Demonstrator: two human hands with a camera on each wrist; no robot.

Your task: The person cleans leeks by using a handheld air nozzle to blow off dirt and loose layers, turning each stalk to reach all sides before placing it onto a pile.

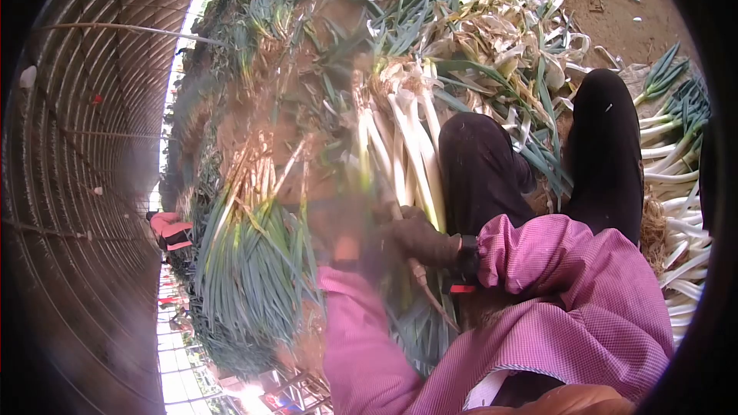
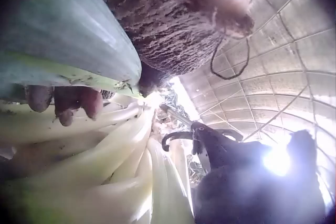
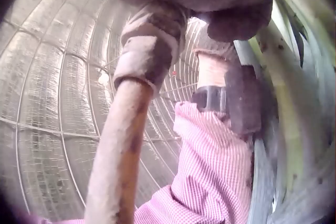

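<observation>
My gloved left hand point(image 2: 173, 29) curls round a thick green onion stalk point(image 2: 68, 29) in the left wrist view, its bare fingertips showing beneath the stalk. In the head view this hand point(image 1: 357, 240) is blurred. My gloved right hand point(image 1: 423, 240) grips an air blow gun, whose thin nozzle point(image 2: 176, 115) and curved trigger point(image 2: 176, 139) show in the left wrist view. A hose point(image 3: 118, 155) runs back from its metal fitting point(image 3: 147, 56). White onion stems point(image 1: 415, 150) lie just beyond both hands.
A bundle of unpeeled green onions point(image 1: 257, 261) lies to the left. Peeled white onions point(image 1: 680, 207) are stacked at the right. Stripped skins and leaves point(image 1: 523, 38) pile up ahead of my knees point(image 1: 480, 161). Another person point(image 1: 171, 230) is at the far left, by the ribbed plastic wall point(image 1: 92, 146).
</observation>
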